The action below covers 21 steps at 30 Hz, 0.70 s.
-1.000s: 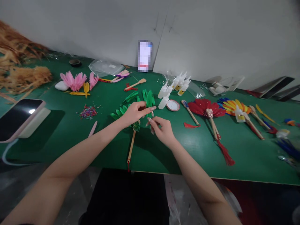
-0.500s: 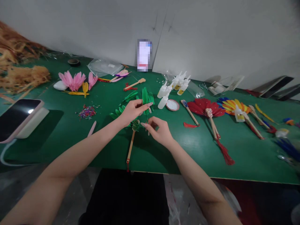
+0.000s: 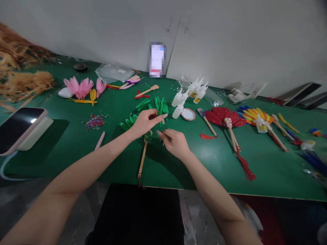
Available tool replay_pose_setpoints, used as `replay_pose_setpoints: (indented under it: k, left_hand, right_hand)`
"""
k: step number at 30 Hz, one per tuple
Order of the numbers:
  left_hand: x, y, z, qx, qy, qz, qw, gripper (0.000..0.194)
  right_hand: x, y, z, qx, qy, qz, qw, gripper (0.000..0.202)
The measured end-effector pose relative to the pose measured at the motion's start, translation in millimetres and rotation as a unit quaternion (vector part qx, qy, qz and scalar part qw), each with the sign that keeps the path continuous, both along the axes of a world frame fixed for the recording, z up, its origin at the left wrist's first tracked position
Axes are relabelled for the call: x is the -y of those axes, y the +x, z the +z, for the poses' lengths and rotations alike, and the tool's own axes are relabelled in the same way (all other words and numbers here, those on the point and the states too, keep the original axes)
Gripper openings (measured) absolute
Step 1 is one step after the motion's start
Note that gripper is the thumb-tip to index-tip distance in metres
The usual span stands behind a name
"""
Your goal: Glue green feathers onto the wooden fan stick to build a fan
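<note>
My left hand (image 3: 146, 121) is closed on a green feather (image 3: 161, 110), its thumb and fingers pinched together above a green feather fan (image 3: 131, 123). Just to the right and nearer me, my right hand (image 3: 175, 142) pinches at the lower end of that feather; its fingertips are small in view. The fan lies on the green table, its wooden handle (image 3: 143, 159) toward me with a red cord at the end. Part of the fan is hidden under my left hand. Other loose green feathers (image 3: 141, 106) lie behind it.
White glue bottles (image 3: 178, 110) stand behind a small dish (image 3: 188, 114). A red feather fan (image 3: 224, 117) and a multicoloured fan (image 3: 255, 115) lie right. Pink feathers (image 3: 80, 88), coloured chips (image 3: 95, 121) and a phone (image 3: 21, 126) are left. Another phone (image 3: 156, 60) leans on the wall.
The green feather between my hands has turned and looks narrower. My right hand has shifted slightly down; my left hand stays nearly in place.
</note>
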<state>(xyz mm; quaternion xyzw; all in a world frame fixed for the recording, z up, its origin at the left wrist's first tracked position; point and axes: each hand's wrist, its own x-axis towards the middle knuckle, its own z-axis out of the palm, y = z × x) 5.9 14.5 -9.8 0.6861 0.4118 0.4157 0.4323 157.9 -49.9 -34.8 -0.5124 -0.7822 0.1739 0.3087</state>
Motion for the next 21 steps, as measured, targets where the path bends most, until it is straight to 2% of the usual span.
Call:
replay_pose_setpoints:
  k: [6, 12, 16, 21]
  left_hand:
    - [1.6, 0.5, 0.2, -0.002, -0.023, -0.022, 0.999, 0.038]
    - [0.6, -0.7, -0.1, -0.002, -0.044, -0.042, 0.998, 0.034]
    - [-0.1, -1.2, 2.1, -0.014, -0.054, -0.039, 0.998, 0.037]
    - [1.8, 1.2, 2.3, -0.066, -0.059, -0.031, 0.996, 0.043]
  right_hand:
    - [-1.7, 4.1, 2.3, 0.115, 0.056, 0.036, 0.991, 0.037]
    - [-2.7, 4.4, 1.3, 0.144, 0.066, 0.050, 0.986, 0.033]
    - [-2.5, 3.0, -0.4, 0.155, 0.079, 0.040, 0.984, 0.031]
    - [-3.4, 1.8, -3.0, 0.163, 0.099, -0.006, 0.982, 0.035]
